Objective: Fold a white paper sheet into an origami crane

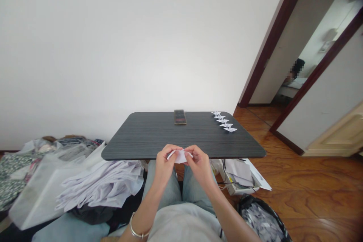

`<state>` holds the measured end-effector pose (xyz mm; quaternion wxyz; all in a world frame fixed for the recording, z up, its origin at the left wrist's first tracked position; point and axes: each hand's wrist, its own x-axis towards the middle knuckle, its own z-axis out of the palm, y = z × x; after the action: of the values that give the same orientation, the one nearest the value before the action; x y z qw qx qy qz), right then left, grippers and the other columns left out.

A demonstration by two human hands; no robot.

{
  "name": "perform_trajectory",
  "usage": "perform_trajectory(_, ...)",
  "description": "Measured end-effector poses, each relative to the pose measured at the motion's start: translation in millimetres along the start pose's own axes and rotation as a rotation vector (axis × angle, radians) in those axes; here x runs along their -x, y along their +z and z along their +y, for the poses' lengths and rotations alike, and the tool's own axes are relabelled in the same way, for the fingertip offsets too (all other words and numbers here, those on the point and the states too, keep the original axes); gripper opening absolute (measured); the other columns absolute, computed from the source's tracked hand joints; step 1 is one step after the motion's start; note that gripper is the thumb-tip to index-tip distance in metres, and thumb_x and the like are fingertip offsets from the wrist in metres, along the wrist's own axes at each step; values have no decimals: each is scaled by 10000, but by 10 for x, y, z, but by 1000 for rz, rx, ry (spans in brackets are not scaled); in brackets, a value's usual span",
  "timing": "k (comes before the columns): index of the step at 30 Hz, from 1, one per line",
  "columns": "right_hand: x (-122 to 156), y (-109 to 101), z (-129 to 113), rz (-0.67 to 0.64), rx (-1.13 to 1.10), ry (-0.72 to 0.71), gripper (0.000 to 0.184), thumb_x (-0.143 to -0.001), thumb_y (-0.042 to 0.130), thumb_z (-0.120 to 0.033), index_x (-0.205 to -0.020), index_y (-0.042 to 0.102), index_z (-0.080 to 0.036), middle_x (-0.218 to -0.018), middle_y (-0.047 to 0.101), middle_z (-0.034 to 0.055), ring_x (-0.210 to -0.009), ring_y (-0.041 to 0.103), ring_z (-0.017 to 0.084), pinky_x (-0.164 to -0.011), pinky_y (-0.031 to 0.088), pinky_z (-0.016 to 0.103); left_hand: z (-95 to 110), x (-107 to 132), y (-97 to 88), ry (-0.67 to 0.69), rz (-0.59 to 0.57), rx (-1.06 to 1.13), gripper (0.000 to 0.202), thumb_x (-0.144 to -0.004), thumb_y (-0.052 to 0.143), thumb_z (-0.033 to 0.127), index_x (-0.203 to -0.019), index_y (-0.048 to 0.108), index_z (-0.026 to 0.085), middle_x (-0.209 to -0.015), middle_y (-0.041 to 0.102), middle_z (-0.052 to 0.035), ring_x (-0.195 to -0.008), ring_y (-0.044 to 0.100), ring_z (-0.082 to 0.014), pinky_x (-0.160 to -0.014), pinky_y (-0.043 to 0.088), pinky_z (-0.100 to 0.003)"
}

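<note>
A small piece of folded white paper (pixel 180 157) is held between both hands at the near edge of the dark table (pixel 141 136). My left hand (pixel 167 159) pinches its left side with thumb and fingers. On the other side, my right hand (pixel 197 159) grips the paper the same way, thumb on the face toward me. The fingers partly cover the paper, so its exact folds cannot be made out. Several white paper cranes (pixel 224 121) stand in a slanting row at the table's right side.
A phone (pixel 180 117) lies at the table's far edge. Piled clothes (pixel 104 185) and a clear plastic bag (pixel 53 181) are at left. A white box of papers (pixel 238 177) and a black bag of scraps (pixel 262 219) sit at right. A person (pixel 295 72) is beyond the doorway.
</note>
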<state>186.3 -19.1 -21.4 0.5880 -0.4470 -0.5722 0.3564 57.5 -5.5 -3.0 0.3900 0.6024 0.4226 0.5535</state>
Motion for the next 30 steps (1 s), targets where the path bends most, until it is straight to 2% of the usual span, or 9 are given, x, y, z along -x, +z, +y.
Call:
perform_trajectory(5,0,-22,-5,-14,-95,33,152,-806,550,-340,-818,588,-194,-695,636,9,-561,589,138,-525,524,251,42,10,-30,22,-10,-20,228,-722,503,153,-722,728,190,-917,674,-63,-899,606,-210,-773,455,-315)
perform_trajectory(9,16,-26,-28,-37,-142,7,172,-799,571,-366,-837,585,-198,-700,645,9,-553,603,134,-530,529,254,79,25,-23,58,8,-36,229,-730,494,158,-668,711,191,-901,681,-61,-880,613,-213,-756,458,-318)
perform_trajectory(13,17,-29,-58,-65,-199,40,230,-757,628,-402,-844,581,-194,-728,663,15,-553,621,135,-492,519,236,122,39,-15,90,26,-73,228,-743,483,161,-645,688,184,-875,679,-58,-840,615,-201,-731,457,-302)
perform_trajectory(17,-2,-34,-72,-79,-245,81,256,-784,588,-441,-798,589,-185,-634,640,-4,-526,611,127,-465,499,215,151,52,-16,138,18,-130,248,-762,458,141,-661,682,180,-867,675,-60,-841,615,-193,-759,450,-302)
perform_trajectory(21,-14,-42,-63,-88,-229,123,269,-756,621,-448,-733,582,-183,-583,627,-9,-523,611,136,-465,504,225,145,59,-19,182,-7,-168,245,-768,450,120,-704,678,182,-870,675,-57,-855,614,-192,-787,449,-312)
perform_trajectory(25,-18,-45,-53,-63,-204,142,295,-718,657,-462,-693,579,-179,-570,640,-2,-501,614,144,-464,516,243,126,67,-11,153,1,-175,216,-751,468,105,-823,658,180,-916,672,-57,-892,606,-193,-799,453,-308)
perform_trajectory(30,-18,-35,-56,-19,-214,141,311,-698,673,-474,-670,569,-183,-567,654,-1,-504,627,153,-493,526,256,129,87,15,167,-11,-192,187,-784,540,199,-953,618,182,-966,650,-61,-898,600,-189,-783,464,-294)
